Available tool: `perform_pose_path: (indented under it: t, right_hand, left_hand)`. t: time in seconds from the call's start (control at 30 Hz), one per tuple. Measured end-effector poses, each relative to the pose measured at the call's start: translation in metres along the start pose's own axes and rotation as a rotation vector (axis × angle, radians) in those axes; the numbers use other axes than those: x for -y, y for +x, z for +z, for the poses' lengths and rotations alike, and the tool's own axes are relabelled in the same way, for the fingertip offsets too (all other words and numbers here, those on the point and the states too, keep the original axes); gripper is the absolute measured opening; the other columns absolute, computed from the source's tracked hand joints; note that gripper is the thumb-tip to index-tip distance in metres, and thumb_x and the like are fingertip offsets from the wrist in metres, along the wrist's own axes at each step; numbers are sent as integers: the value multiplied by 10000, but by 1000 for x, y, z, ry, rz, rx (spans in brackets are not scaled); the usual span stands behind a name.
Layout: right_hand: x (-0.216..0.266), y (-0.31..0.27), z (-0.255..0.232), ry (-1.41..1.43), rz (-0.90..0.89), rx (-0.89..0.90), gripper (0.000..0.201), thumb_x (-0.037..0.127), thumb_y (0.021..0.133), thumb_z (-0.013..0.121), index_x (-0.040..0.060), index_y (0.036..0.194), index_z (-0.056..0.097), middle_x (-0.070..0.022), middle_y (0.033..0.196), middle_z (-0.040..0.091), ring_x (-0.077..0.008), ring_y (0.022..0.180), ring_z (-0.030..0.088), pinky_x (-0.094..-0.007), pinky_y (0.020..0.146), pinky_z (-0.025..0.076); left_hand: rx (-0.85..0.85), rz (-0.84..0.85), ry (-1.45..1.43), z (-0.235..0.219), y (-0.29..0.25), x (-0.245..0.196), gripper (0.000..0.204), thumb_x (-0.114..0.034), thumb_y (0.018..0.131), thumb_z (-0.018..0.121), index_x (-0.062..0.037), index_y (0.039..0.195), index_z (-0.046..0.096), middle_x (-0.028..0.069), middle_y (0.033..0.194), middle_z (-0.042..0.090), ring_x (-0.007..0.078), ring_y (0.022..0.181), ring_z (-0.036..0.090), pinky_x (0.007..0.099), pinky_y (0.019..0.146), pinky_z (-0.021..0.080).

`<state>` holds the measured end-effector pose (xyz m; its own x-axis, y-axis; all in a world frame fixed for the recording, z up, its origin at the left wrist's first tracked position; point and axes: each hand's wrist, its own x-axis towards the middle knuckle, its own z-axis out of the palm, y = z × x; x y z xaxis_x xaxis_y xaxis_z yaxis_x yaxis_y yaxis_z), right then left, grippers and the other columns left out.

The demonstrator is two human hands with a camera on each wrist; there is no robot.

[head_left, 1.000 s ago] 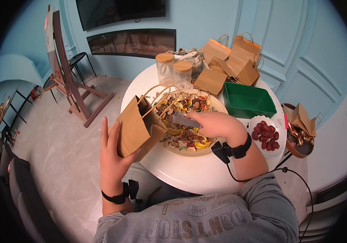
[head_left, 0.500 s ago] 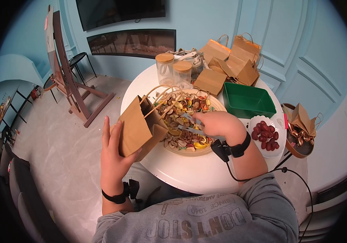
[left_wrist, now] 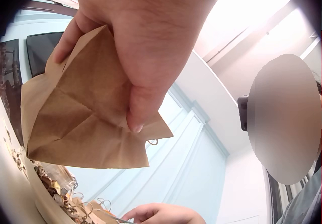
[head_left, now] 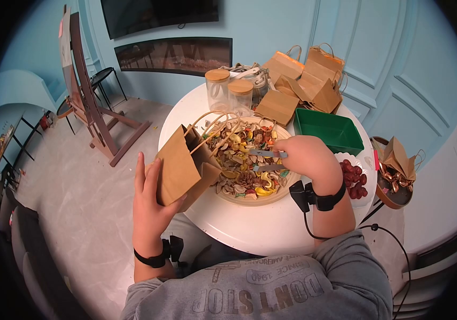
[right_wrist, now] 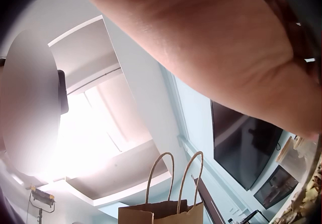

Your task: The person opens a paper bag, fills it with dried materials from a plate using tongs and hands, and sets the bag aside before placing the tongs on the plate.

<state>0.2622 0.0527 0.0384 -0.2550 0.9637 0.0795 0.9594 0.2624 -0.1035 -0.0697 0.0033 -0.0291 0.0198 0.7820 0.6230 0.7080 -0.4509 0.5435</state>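
My left hand (head_left: pixel 151 213) grips a brown paper bag (head_left: pixel 183 168) by its base, with the thumb on one face in the left wrist view. The bag leans with its mouth and twisted handles toward a round wooden tray (head_left: pixel 247 201). Dried petals and slices (head_left: pixel 234 184), brown, yellow, orange and green, are heaped in the tray. My right hand (head_left: pixel 308 154) holds metal tongs (head_left: pixel 268 154) over the heap's right side. Their two arms are spread, and nothing shows between the tips.
Two lidded jars (head_left: pixel 218 93) and several paper bags (head_left: pixel 319 80) stand at the back of the white table (head_left: pixel 223 226). Rightward are a green bin (head_left: pixel 335 130) and a white dish of dark red fruit (head_left: pixel 357 178), partly hidden by my right arm. A wooden easel (head_left: pixel 82 90) stands left.
My right hand has drawn the tongs rightward, away from the bag's mouth, and their arms have spread apart. The left hand and bag are almost still.
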Motion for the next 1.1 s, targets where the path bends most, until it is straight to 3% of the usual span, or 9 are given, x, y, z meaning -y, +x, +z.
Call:
perform_pose_path:
  t: [0.3, 0.37, 0.47, 0.7, 0.8, 0.87, 1.1]
  right_hand:
    - [1, 15, 16, 36, -46, 62, 195, 83, 778, 604, 112, 949, 692, -146, 830, 680, -338, 811, 662, -436, 703, 514]
    - [2, 25, 26, 97, -99, 127, 237, 160, 825, 630, 145, 1058, 669, -142, 868, 671, -340, 824, 645, -430, 733, 510]
    - [-5, 36, 47, 166, -130, 88, 251, 158, 838, 624, 135, 1087, 650, -148, 903, 674, -339, 854, 644, -420, 745, 509]
    - [-10, 49, 51, 289, -96, 166, 235, 158, 857, 625, 122, 1089, 637, -134, 941, 678, -305, 861, 649, -394, 756, 506]
    - [-13, 52, 54, 397, -113, 156, 220, 76, 825, 592, 111, 1038, 636, -149, 854, 665, -318, 818, 642, -417, 717, 494]
    - [-13, 53, 51, 430, -76, 240, 222, 113, 862, 637, 112, 1084, 635, -88, 889, 672, -226, 818, 640, -354, 728, 495]
    - [-8, 45, 38, 493, -122, 214, 211, 108, 867, 652, 105, 1077, 632, -47, 809, 637, -179, 766, 604, -332, 699, 475]
  left_hand:
    - [8, -14, 0, 0, 0, -2, 855, -105, 593, 851, -77, 1373, 499, 209, 1571, 245, 379, 1267, 524, 429, 992, 496]
    - [12, -3, 15, 0, -1, -3, 853, -108, 595, 850, -71, 1372, 499, 211, 1571, 244, 380, 1268, 523, 430, 998, 492]
    - [15, -4, 14, 0, -1, -4, 851, -109, 598, 850, -67, 1372, 498, 212, 1570, 242, 387, 1267, 522, 433, 1003, 488]
    - [22, 4, -6, 2, -2, -3, 856, -113, 604, 854, -60, 1378, 493, 213, 1569, 242, 397, 1274, 511, 440, 1008, 484]
    - [23, 9, -6, 3, -2, -3, 849, -115, 604, 855, -57, 1373, 500, 211, 1569, 242, 390, 1271, 512, 440, 1007, 485]
    - [35, 10, -30, 4, -2, -3, 832, -113, 605, 854, -49, 1361, 511, 210, 1568, 242, 379, 1262, 520, 436, 1005, 486]
    - [58, -48, -31, 4, -2, -5, 821, -115, 609, 850, -44, 1357, 518, 208, 1566, 247, 366, 1260, 520, 429, 1012, 481]
